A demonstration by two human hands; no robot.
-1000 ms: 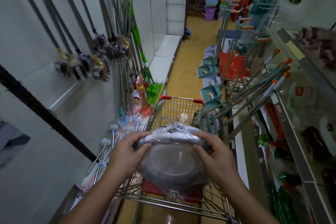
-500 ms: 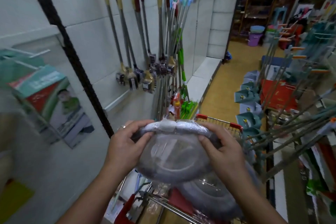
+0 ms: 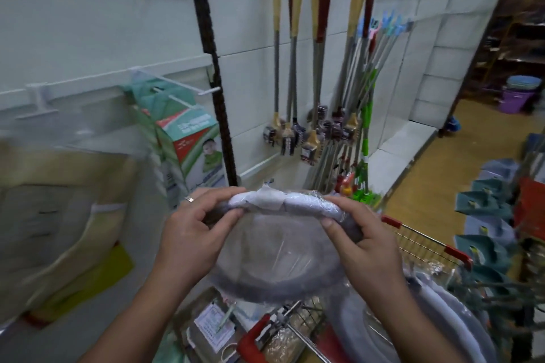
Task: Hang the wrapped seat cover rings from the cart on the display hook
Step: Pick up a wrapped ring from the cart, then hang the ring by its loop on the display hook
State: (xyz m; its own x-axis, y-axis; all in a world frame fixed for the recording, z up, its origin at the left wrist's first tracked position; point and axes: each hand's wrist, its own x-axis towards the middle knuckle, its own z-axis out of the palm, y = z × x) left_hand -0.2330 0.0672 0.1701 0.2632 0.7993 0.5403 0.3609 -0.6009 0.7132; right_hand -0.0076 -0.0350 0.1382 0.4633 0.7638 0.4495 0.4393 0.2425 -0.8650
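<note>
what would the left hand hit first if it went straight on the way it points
The left hand would probably meet the green box on the white hook, or the black post beside it; depth is unclear.

No word or number legible anywhere. On the hanging green-and-red box (image 3: 188,144), a band of pale lettering above a printed picture of a child, too blurred to read; on its red stripe, a small white emblem, equally unreadable. On the paper slip (image 3: 213,326) low down beside the cart (image 3: 455,252), rows of fine dark print, too small to make out. On the heads of the hanging brushes (image 3: 309,141), dark patterned labels without any decipherable characters.
</note>
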